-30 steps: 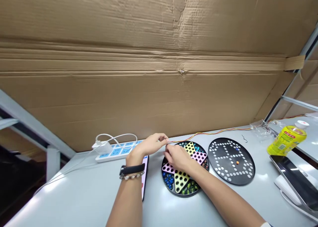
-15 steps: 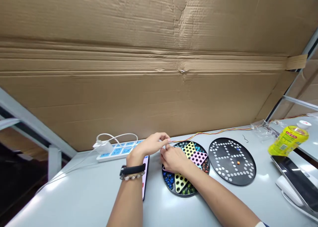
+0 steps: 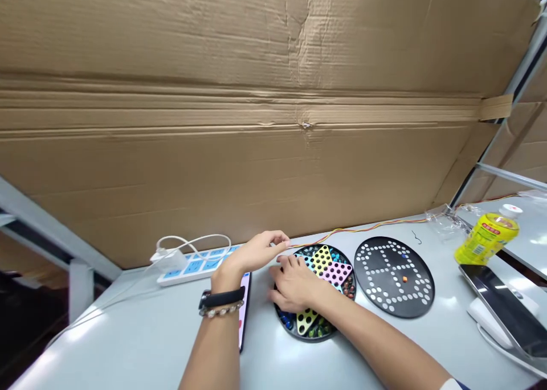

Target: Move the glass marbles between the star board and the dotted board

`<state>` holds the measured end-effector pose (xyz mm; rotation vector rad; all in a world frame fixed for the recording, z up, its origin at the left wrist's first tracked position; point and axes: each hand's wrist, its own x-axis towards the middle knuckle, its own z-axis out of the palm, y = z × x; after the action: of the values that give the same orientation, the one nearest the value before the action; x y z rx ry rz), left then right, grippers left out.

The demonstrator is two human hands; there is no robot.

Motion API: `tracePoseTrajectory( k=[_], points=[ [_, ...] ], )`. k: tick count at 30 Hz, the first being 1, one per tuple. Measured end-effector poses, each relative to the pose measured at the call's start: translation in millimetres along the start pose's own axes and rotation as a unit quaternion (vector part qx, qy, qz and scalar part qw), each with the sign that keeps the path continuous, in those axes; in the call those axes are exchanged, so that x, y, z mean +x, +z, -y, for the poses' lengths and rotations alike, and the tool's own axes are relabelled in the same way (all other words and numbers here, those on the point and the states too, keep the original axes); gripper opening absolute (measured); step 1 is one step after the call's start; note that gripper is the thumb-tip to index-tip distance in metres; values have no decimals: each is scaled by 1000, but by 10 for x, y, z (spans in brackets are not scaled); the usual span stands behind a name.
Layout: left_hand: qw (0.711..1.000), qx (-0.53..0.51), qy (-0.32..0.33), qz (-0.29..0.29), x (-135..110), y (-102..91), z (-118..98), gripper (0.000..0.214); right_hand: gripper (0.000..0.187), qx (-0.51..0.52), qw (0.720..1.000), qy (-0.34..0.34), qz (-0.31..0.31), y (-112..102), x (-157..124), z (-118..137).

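A round black Chinese checkers board (image 3: 314,337) carries a star of yellow, pink and blue perforated panels. Glass marbles fill its rim pockets: blue marbles (image 3: 287,320) at the near left, green marbles (image 3: 320,328) at the front and reddish-brown ones (image 3: 349,287) at the right. My right hand (image 3: 294,284) lies over the board's left side, palm down with fingers spread, hiding that part of the star. Just beyond the board's far left edge hovers my left hand (image 3: 256,253), its fingers bent with their tips close to the thumb. Anything between them is hidden.
A second black round board (image 3: 384,273) with white dots holds a small orange die (image 3: 404,279). Rightward are a yellow drink bottle (image 3: 487,239) and a dark phone (image 3: 504,304). A power strip (image 3: 192,270) and another phone (image 3: 244,316) lie left. Cardboard (image 3: 239,179) stands behind.
My right hand has drawn slightly toward me and its fingers have spread apart, away from the left fingertips. My left hand stays nearly in place. The view has shifted slightly.
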<state>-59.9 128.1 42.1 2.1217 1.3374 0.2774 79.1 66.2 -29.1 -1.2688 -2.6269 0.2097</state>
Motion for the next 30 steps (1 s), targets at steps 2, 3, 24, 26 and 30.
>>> tracePoseTrajectory(
  k=[2, 3, 24, 26, 30],
  points=[
    [1000, -8, 0, 9, 9, 14, -5, 49, 44, 8, 1000, -2, -15, -104, -112, -50],
    [1000, -11, -1, 11, 12, 21, -10, 49, 43, 11, 1000, 2, -27, -170, -184, -103],
    [999, 23, -19, 11, 0, 15, -143, 56, 14, 157, 955, 252, -11, -513, -2162, -1590],
    [1000, 22, -18, 9, -3, 12, -138, 55, 14, 192, 952, 239, -13, -571, -2016, -1497],
    [1000, 16, -9, 6, 4, 20, -116, 55, 14, 237, 957, 161, -52, -647, -1484, -1172]
  ],
)
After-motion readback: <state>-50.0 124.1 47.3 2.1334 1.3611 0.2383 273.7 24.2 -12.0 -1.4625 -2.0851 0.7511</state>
